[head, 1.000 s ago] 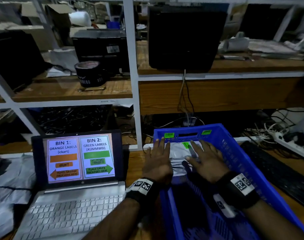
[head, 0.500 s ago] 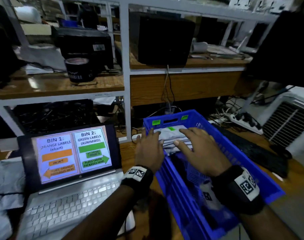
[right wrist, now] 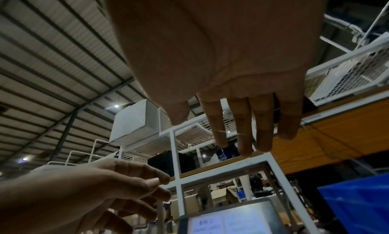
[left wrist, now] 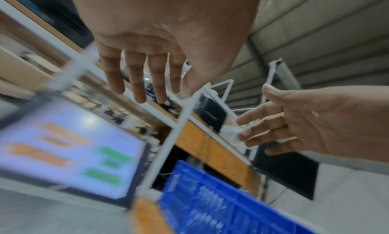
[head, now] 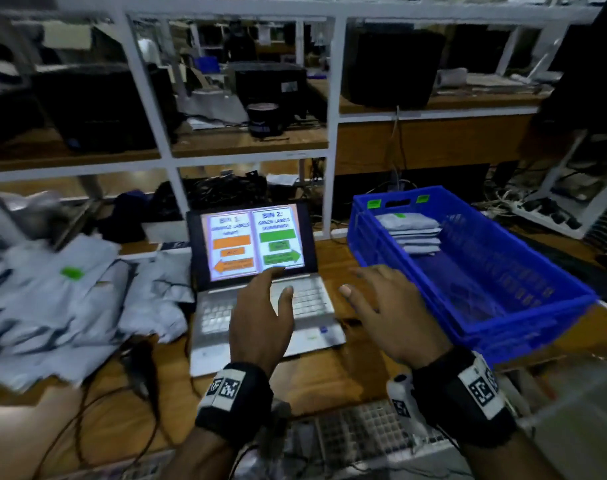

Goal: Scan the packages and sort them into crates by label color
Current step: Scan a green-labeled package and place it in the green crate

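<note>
Both hands hung empty with a wide grip: left hand [head: 260, 323] over the laptop [head: 260, 306], right hand [head: 392, 317] beside it. Sorted packages [head: 412, 230] lay stacked in the blue crate [head: 523, 306] at two o'clock; unsorted packages [head: 63, 289] waited at nine o'clock on the bench [head: 329, 375], probably next.

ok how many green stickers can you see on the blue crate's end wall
2, both on the far end wall of the blue crate: left green sticker beside the handle slot, right green sticker on its other side.
</note>
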Motion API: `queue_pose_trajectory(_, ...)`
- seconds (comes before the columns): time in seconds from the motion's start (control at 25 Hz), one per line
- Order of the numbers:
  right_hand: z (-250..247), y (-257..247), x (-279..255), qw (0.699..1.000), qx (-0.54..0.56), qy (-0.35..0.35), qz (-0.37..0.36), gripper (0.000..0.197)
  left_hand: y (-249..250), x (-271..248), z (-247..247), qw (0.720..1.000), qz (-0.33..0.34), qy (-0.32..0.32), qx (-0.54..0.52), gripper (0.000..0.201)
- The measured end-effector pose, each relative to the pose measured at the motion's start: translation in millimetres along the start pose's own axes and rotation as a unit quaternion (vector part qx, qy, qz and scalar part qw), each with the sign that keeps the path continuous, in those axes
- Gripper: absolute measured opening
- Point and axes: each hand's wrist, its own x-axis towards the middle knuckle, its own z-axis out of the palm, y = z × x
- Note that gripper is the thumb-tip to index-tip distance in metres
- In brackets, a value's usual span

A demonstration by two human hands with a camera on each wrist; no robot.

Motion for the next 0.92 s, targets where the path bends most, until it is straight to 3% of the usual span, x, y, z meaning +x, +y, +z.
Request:
queue_pose_trajectory(0.16,49.6,-56.9,-30.5,0.998,0.060,-0.023,-0.013,0.061,-46.7,-47.2,-72.1,0.998,-0.047,0.002,0.036,0.034)
queue_pose_trajectory(0.36,118.8,-134.0,-34.8,0.994,0.084,-0.063,-0.034,0.048,-111.9,-58.4,-154.4,0.993,-0.100,0.023,0.066,0.036)
queue_pose_trajectory(0.52,176.8,-195.2,-8.5,0.991,0.081,-0.095,-0.039,0.045,-180.3,-32.7,-212.9,0.990,-0.120,0.036,0.063,0.038)
queue_pose_trajectory(0.8,288.8,-300.7,79.6,0.986,0.147,-0.077,-0.011,0.043,-304.9,62.7,-307.9,0.987,-0.072,0.060,0.132,0.036)
queue_pose_trajectory(0.92,327.5,-328.3,103.5,0.982,0.159,-0.101,0.006,0.044,-333.9,101.5,-326.2,0.984,-0.097,0.029,0.150,0.044)
